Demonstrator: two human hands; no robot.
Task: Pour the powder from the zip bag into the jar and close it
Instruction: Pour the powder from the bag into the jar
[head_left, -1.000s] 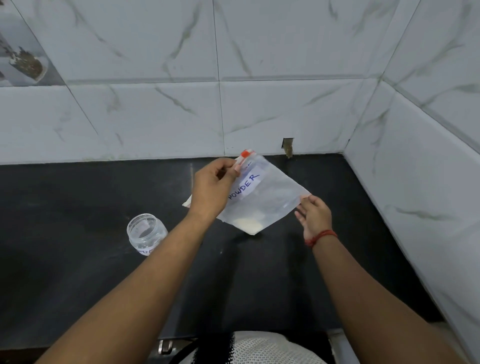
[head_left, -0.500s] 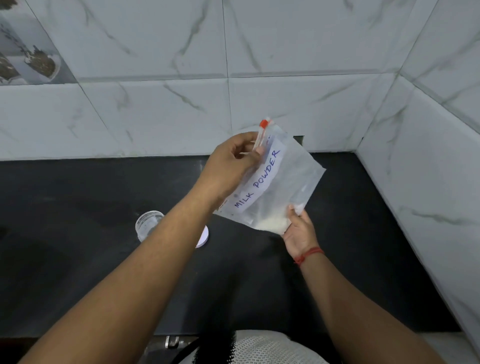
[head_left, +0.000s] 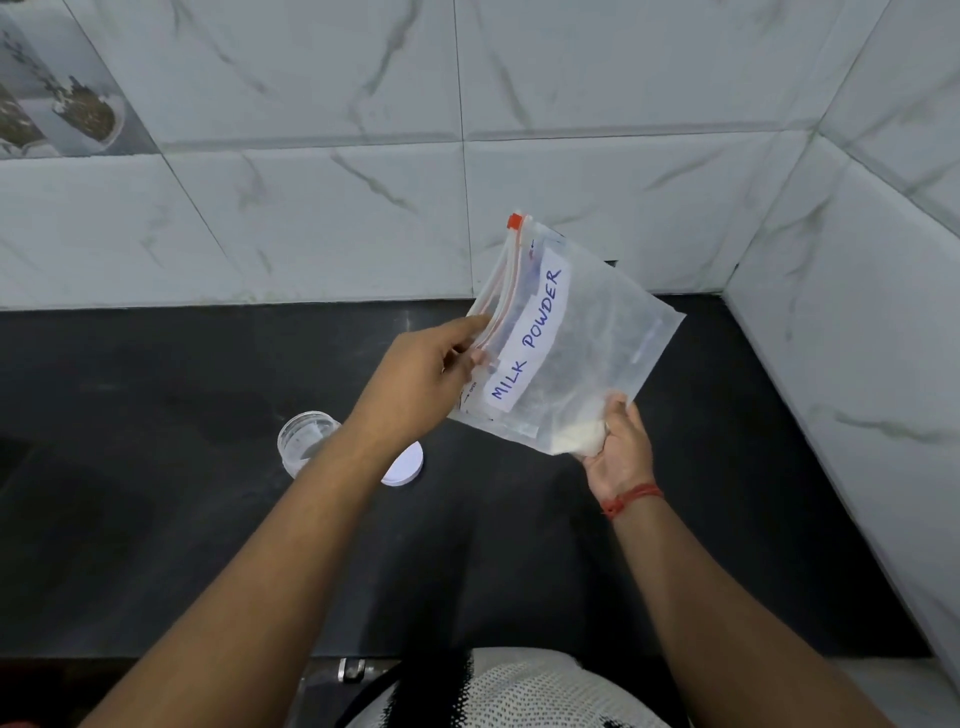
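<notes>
A clear zip bag (head_left: 582, 332) labelled MILK POWDER hangs tilted above the black counter, its orange zip strip and slider at the top left edge. White powder sits in its lower corner. My left hand (head_left: 431, 374) pinches the bag's zip edge. My right hand (head_left: 618, 441) grips the bottom corner where the powder lies. A small clear jar (head_left: 304, 441) stands open on the counter to the left, partly hidden by my left forearm. Its white lid (head_left: 408, 465) lies flat beside it, half covered by the same arm.
The black counter (head_left: 156, 467) runs to white marble-look tiled walls (head_left: 311, 208) at the back and on the right, forming a corner at the far right. A metal fitting (head_left: 353, 670) shows at the counter's near edge.
The bag has been lifted and turned more upright. My right hand moved from the bag's right corner to gripping the powder-filled bottom corner. My left hand slid down the zip edge.
</notes>
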